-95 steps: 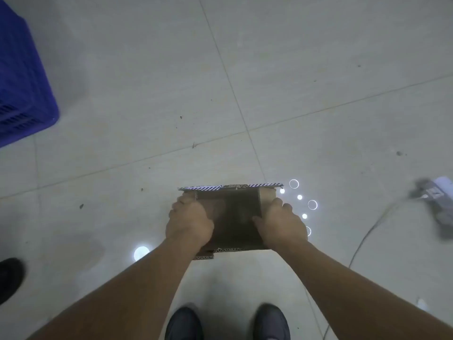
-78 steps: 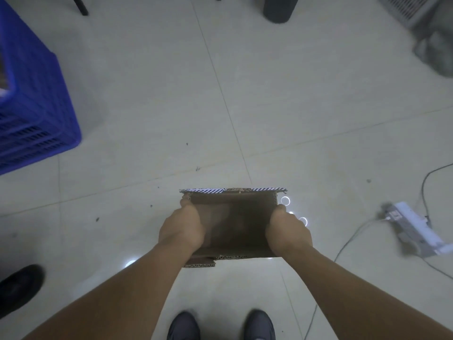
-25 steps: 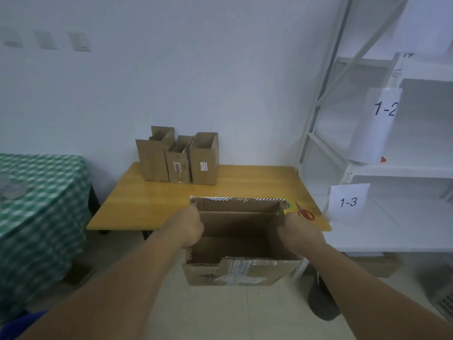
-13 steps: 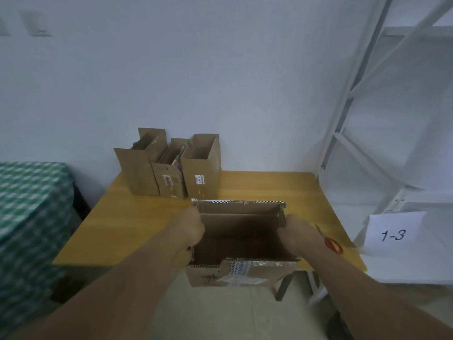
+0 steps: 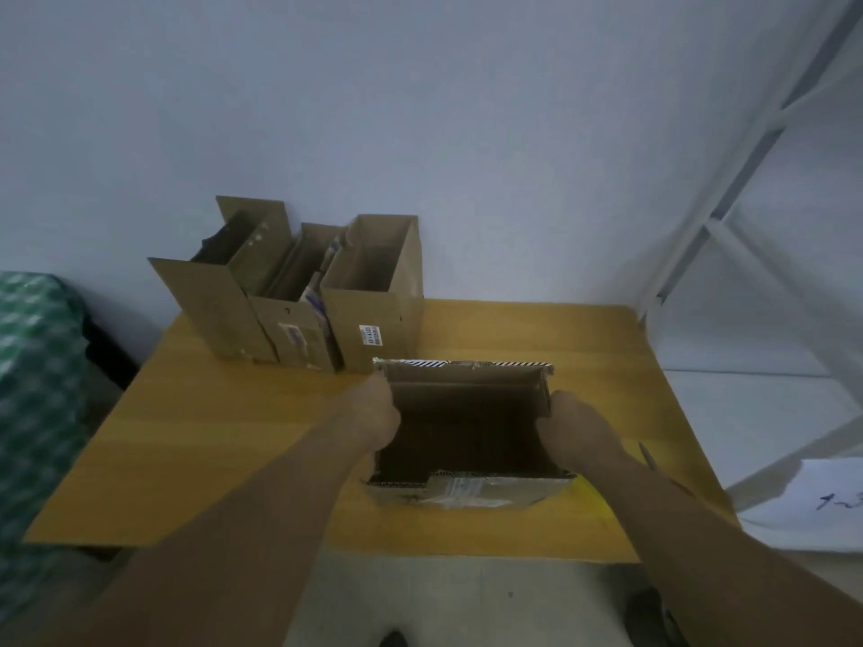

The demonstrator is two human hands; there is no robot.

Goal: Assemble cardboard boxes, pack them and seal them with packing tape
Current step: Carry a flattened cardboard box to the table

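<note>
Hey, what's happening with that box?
A person holds an open cardboard box by its two sides, with the left hand on one side and the right hand on the other. The box looks empty and is over the wooden table, in front of three taller boxes. Its top is not closed or taped yet.

fingers of left hand (image 5: 373, 415) and right hand (image 5: 579, 429) are hidden by the box (image 5: 467, 389), and the paper sign (image 5: 833, 504) is blurred, cropped.
</note>
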